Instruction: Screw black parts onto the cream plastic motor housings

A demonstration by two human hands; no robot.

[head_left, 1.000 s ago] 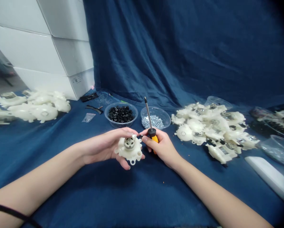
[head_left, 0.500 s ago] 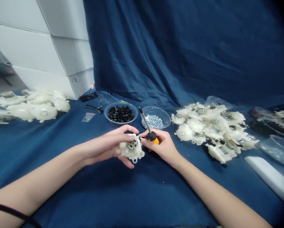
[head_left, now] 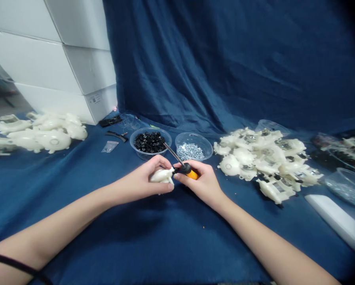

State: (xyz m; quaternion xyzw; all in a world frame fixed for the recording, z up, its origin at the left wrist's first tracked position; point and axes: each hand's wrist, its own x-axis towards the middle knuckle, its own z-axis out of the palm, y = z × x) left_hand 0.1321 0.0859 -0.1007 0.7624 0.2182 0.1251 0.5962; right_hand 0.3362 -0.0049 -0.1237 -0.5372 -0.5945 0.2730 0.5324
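My left hand [head_left: 144, 178] holds a white plastic housing [head_left: 162, 175], turned edge-on so that its face is hidden from me. My right hand [head_left: 201, 181] grips a screwdriver [head_left: 186, 169] with an orange handle and black collar. Its steel shaft slants up and left, and the tip ends over the rim of a clear bowl of small black parts [head_left: 137, 149]. The screwdriver's collar sits right beside the housing. I cannot tell whether the two touch.
A clear bowl of silver screws [head_left: 193, 136] stands to the right of the black parts. White plastic housings lie in heaps at right [head_left: 260, 156] and left [head_left: 51, 138]. A white bar [head_left: 334, 219] lies on the blue cloth [head_left: 153, 245]. White boxes [head_left: 61, 59] stack behind.
The housing has turned from face-up to edge-on in my left hand. The screwdriver has tipped from nearly upright to a low slant pointing left.
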